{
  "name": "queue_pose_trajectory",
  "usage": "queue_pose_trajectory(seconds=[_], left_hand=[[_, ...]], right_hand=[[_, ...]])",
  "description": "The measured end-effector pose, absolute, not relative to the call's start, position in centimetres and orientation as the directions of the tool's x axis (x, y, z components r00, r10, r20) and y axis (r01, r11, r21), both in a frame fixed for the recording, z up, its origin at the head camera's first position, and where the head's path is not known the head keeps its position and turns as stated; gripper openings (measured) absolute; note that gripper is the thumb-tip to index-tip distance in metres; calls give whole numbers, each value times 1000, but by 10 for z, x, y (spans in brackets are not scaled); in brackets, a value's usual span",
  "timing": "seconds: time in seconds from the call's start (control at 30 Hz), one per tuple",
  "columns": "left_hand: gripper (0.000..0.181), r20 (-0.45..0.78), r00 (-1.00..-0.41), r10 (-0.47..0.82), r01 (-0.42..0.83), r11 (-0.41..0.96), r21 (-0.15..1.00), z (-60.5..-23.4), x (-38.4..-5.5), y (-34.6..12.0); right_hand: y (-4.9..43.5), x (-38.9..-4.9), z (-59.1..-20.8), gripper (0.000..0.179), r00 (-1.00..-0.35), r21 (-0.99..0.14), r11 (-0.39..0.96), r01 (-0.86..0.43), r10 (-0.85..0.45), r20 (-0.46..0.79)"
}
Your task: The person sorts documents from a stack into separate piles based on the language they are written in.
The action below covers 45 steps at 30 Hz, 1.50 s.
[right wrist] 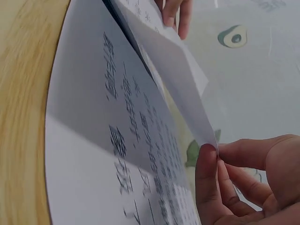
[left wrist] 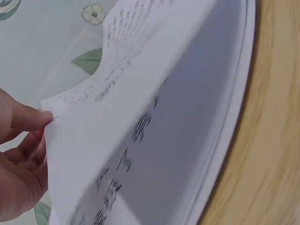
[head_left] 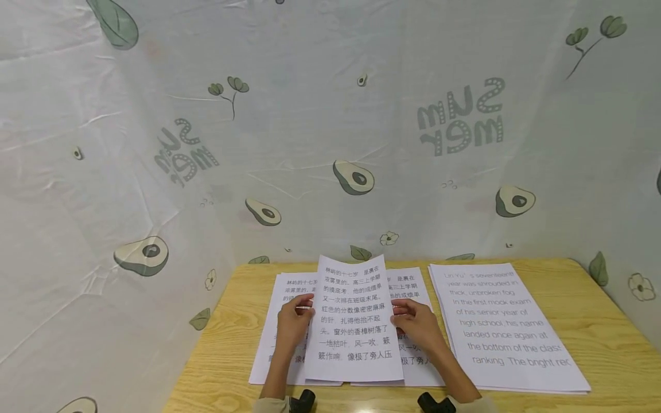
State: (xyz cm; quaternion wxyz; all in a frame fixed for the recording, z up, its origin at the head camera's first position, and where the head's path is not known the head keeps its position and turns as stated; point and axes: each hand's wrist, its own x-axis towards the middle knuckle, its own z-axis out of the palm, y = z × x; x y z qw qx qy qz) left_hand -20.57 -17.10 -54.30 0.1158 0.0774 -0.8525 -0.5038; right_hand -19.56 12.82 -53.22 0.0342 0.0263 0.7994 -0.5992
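A sheet of paper (head_left: 355, 321) printed with Chinese text is held up between both hands, bowed across its top. My left hand (head_left: 294, 319) pinches its left edge; in the left wrist view the left thumb (left wrist: 35, 118) lies against that edge. On the other side my right hand (head_left: 416, 322) pinches the right edge, and the right wrist view shows the paper edge between the right thumb and fingers (right wrist: 208, 173). Below the held sheet lie a left stack (head_left: 265, 350) and a middle stack (head_left: 420, 298) of Chinese-text sheets, each partly hidden by it.
To the right lies a stack of sheets (head_left: 506, 327) printed in English, slightly fanned at its edges. Everything sits on a wooden table (head_left: 217, 355). Behind the table hangs a pale cloth (head_left: 310, 115) patterned with avocados and leaves.
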Motion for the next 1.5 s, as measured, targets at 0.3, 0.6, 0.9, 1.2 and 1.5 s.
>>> queue_pose_trajectory(seconds=[0.3, 0.6, 0.9, 1.2, 1.5], left_hand=[[34, 143, -953, -268, -10, 500, 866, -543, -206, -205], [35, 111, -941, -318, -61, 486, 872, -550, -205, -236], [35, 79, -938, -338, -100, 482, 870, -553, -206, -256], [35, 100, -934, -343, -86, 487, 869, -553, -206, -272], [35, 86, -936, -341, -105, 505, 857, -555, -210, -286]], right_hand=[[89, -198, -537, 39, -997, -974, 215, 73, -7, -77], [58, -199, -544, 41, -996, -984, 172, 39, -67, -52], [42, -201, -551, 42, -995, -983, 183, 25, -87, -41], [27, -202, -556, 41, -992, -983, 181, -19, -128, -5], [16, -203, -556, 40, -992, -979, 202, -28, -129, 2]])
